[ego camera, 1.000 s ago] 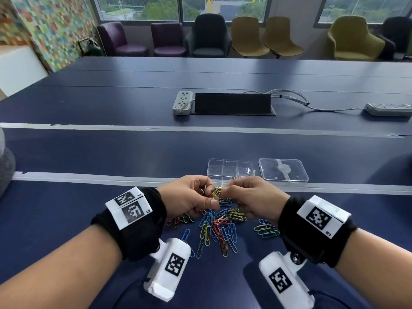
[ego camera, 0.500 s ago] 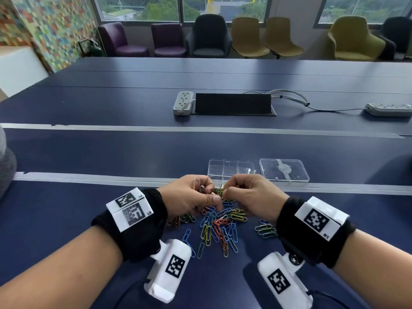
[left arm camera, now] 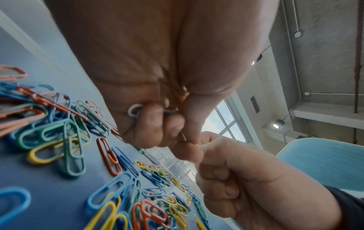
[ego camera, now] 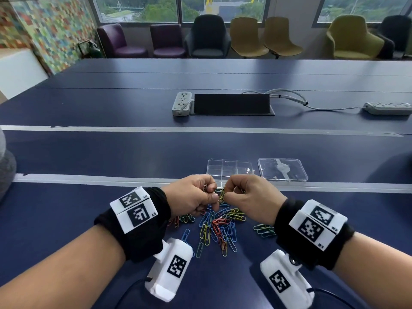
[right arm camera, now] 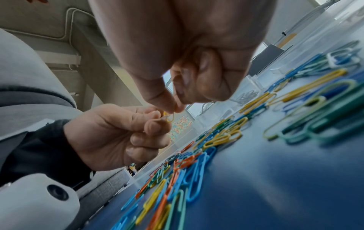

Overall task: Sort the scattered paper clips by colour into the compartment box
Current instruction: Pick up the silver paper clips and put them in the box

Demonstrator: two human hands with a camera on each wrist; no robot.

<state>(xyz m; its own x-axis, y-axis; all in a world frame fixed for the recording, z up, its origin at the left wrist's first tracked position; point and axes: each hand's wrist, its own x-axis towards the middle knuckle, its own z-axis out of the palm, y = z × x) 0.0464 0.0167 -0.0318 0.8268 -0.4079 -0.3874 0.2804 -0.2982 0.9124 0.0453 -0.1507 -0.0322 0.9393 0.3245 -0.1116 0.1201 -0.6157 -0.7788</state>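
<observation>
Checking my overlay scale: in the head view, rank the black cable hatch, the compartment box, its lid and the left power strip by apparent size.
1. Cable hatch
2. Lid and compartment box: look alike, and hands hide the box's near edge, so unranked
3. Left power strip

The hatch and strip lie farther away, so they really are bigger than they look.

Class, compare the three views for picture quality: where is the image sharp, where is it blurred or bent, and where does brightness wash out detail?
Head view: sharp overall, table edges bowed by the wide lens, glare on the clear compartment box. Left wrist view: the nearest paper clips are soft, the window blown out. Right wrist view: the right hand close to the lens is blurred, the left hand sharper.
</observation>
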